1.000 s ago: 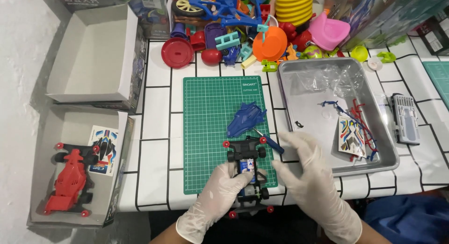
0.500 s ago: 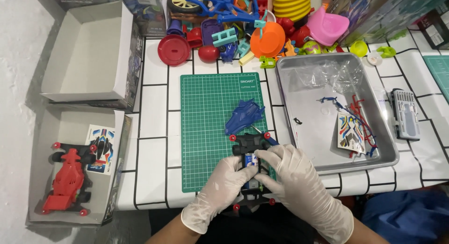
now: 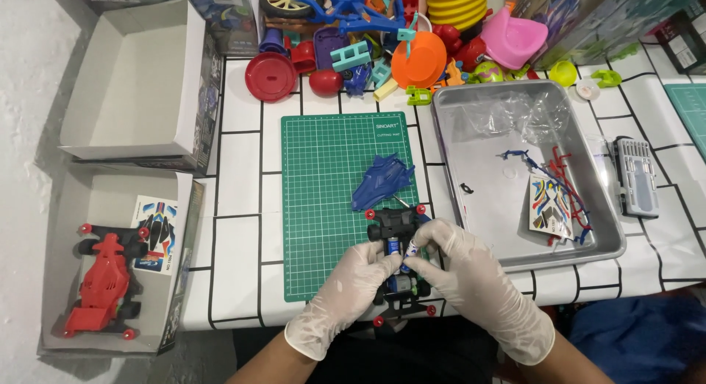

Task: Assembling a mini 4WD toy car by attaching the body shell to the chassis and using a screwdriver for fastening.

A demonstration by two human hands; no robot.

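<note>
- Two gloved hands work at the near edge of a green cutting mat [image 3: 323,200].
- The left hand [image 3: 351,287] closes around the side of a black toy car frame [image 3: 401,262].
- The right hand [image 3: 465,272] pinches a small battery [image 3: 409,253] at the frame's middle.
- One battery already sits inside; the blue body shell [image 3: 382,181] lies just beyond, not fitted.
- A metal tray [image 3: 603,200] to the right holds stickers.
</note>
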